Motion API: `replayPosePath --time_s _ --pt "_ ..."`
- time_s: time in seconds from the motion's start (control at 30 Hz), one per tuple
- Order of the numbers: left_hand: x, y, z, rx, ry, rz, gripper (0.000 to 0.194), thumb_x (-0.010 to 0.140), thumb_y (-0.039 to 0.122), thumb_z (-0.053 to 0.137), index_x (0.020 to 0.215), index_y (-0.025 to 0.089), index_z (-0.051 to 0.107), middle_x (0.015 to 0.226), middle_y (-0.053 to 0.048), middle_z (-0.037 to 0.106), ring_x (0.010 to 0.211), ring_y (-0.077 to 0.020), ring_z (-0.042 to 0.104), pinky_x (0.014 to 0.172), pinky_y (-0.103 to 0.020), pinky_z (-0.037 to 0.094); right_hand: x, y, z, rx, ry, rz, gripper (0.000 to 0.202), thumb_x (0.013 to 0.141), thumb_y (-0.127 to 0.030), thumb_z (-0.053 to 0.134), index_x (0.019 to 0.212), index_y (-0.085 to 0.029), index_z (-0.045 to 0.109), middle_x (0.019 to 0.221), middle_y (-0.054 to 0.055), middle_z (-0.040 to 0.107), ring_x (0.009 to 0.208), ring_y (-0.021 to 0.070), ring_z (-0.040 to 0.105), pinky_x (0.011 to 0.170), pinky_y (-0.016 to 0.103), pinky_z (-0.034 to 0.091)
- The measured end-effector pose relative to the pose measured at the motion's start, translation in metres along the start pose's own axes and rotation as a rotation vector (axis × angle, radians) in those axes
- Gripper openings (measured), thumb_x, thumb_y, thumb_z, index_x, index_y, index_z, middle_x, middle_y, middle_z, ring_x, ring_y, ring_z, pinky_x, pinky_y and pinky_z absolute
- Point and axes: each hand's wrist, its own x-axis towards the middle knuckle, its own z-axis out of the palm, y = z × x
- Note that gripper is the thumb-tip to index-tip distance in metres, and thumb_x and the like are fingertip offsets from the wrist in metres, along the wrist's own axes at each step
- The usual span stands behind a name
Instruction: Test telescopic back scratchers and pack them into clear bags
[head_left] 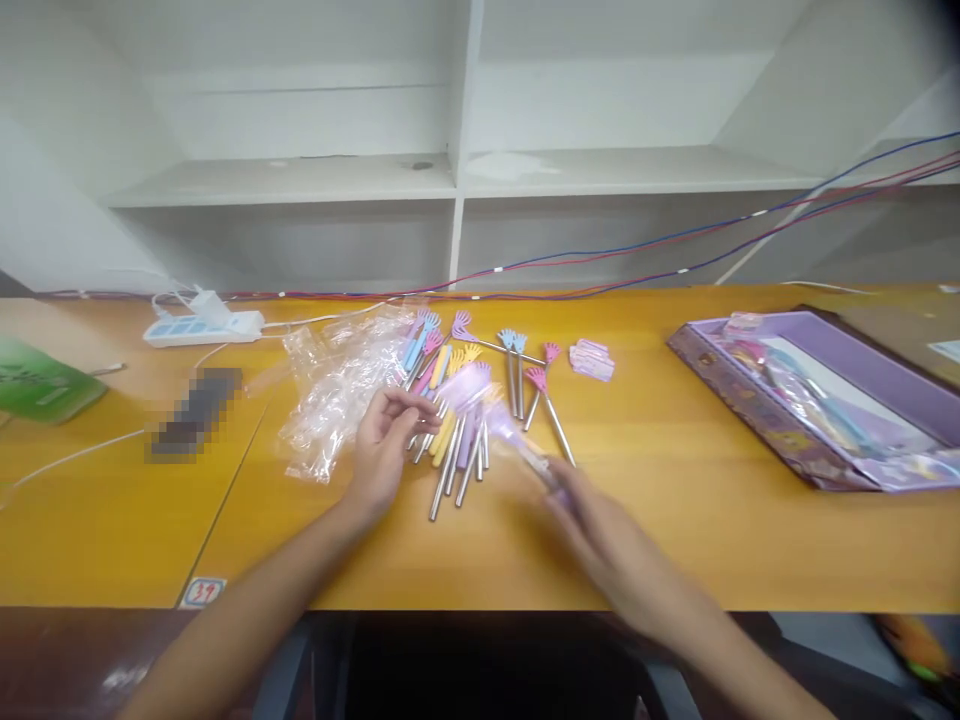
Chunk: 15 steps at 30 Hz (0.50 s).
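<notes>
The right grip holds a blurred purple scratcher, the left grip near piled scratchers.

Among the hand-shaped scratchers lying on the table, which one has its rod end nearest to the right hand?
The pink-headed scratcher whose silver rod slants down rightward, towards the right hand; its pink-headed neighbour slants down leftward.

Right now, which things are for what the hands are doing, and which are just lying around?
Probably for the job:
the blurred purple stick, held in the right hand
the pile of hand-topped sticks, by the left hand
maybe the clear plastic, small cards and purple box

Probably just lying about:
the power strip
the green packet
the blurred-out dark thing
</notes>
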Motion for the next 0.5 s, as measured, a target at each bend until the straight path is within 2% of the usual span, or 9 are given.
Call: replayPosePath --time_s 0.07,0.13,0.23,0.3,0.33,0.4,0.5 --pt "-0.003 0.003 0.002 0.01 -0.062 -0.033 0.006 0.097 0.024 0.065 0.1 0.022 0.061 0.097 -0.002 0.07 0.081 -0.0141 0.067 0.076 -0.029 0.056 0.005 0.033 -0.046 -0.185 0.219 0.163 0.053 0.109 -0.057 0.039 0.146 -0.022 0.054 0.114 0.015 0.076 0.097 0.0327 0.073 0.081 0.04 0.055" --pt "-0.006 0.004 0.005 0.053 -0.107 -0.054 0.004 0.094 0.02 0.062 0.097 0.021 0.06 0.091 0.0 0.068 0.073 -0.0126 0.064 0.07 -0.027 0.053 0.014 0.073 -0.105 -0.427 0.402 0.341 0.047 0.107 -0.05 0.042 0.137 -0.019 0.061 0.113 0.019 0.075 0.097 0.0349 0.071 0.077 0.04 0.05" --pt "-0.01 0.003 0.008 0.141 -0.175 -0.084 0.003 0.092 0.02 0.062 0.093 0.021 0.059 0.083 0.001 0.066 0.068 -0.012 0.062 0.066 -0.027 0.051 0.032 0.137 -0.187 -0.726 0.488 0.564 0.044 0.11 -0.035 0.038 0.131 -0.011 0.068 0.117 0.029 0.072 0.097 0.0344 0.066 0.074 0.042 0.042" --pt "-0.012 0.001 0.01 0.177 -0.212 -0.103 0.003 0.092 0.021 0.062 0.092 0.021 0.059 0.082 0.001 0.066 0.067 -0.0122 0.062 0.066 -0.027 0.051 0.043 0.173 -0.225 -0.848 0.457 0.576 0.045 0.111 -0.026 0.038 0.126 0.0 0.072 0.119 0.038 0.067 0.1 0.032 0.062 0.079 0.043 0.04" --pt "-0.013 0.001 0.01 0.19 -0.231 -0.114 0.004 0.091 0.022 0.063 0.092 0.021 0.06 0.082 0.001 0.066 0.067 -0.0123 0.062 0.066 -0.027 0.051 0.048 0.188 -0.238 -0.874 0.408 0.598 0.045 0.111 -0.024 0.04 0.119 0.004 0.075 0.113 0.04 0.068 0.099 0.0314 0.061 0.081 0.043 0.039" --pt "-0.015 0.0 0.01 0.21 -0.258 -0.133 0.006 0.091 0.024 0.065 0.092 0.021 0.06 0.082 0.001 0.067 0.067 -0.0127 0.062 0.065 -0.027 0.051 0.059 0.208 -0.252 -0.856 0.314 0.616 0.041 0.111 -0.023 0.046 0.114 0.003 0.078 0.11 0.036 0.071 0.095 0.028 0.06 0.081 0.04 0.039" --pt "-0.016 -0.001 0.009 0.237 -0.289 -0.146 0.007 0.091 0.025 0.065 0.092 0.021 0.06 0.081 0.001 0.066 0.068 -0.0131 0.062 0.066 -0.027 0.051 0.075 0.22 -0.254 -0.817 0.287 0.645 0.038 0.109 -0.026 0.053 0.124 -0.002 0.079 0.113 0.03 0.075 0.084 0.0234 0.061 0.076 0.036 0.038"
